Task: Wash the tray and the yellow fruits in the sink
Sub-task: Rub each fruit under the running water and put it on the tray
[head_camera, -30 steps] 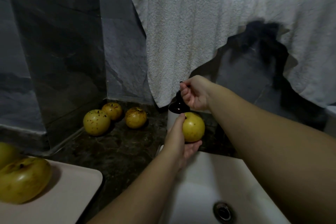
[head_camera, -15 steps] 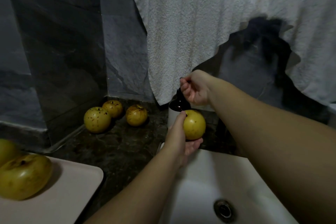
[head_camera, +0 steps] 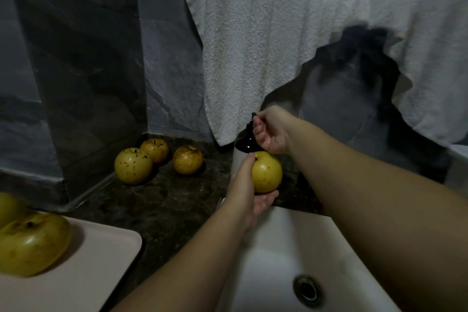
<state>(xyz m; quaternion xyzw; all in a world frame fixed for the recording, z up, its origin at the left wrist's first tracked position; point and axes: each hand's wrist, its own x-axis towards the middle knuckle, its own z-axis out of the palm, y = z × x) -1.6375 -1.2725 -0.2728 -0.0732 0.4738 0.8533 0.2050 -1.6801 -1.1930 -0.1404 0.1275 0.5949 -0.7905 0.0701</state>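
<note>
My left hand (head_camera: 247,190) holds a yellow fruit (head_camera: 267,172) above the back edge of the white sink (head_camera: 273,273). Just above it, my right hand (head_camera: 272,132) grips the black pump head (head_camera: 247,140) of a white soap bottle (head_camera: 236,162), which stands behind the sink. Three speckled yellow fruits (head_camera: 133,166) lie on the dark counter near the back corner. At the lower left, the pale tray (head_camera: 101,261) carries a large yellow fruit (head_camera: 33,243), and a second one (head_camera: 7,206) is cut off by the left edge.
A white towel (head_camera: 266,45) hangs down behind the soap bottle. Dark marbled walls close the corner on the left. The sink drain (head_camera: 307,290) sits at the bottom right. Dark stone counter (head_camera: 164,200) lies between the tray and the sink.
Both hands have held their places on the fruit and the pump head. The view has shifted slightly; the fruit sits a little closer under the pump.
</note>
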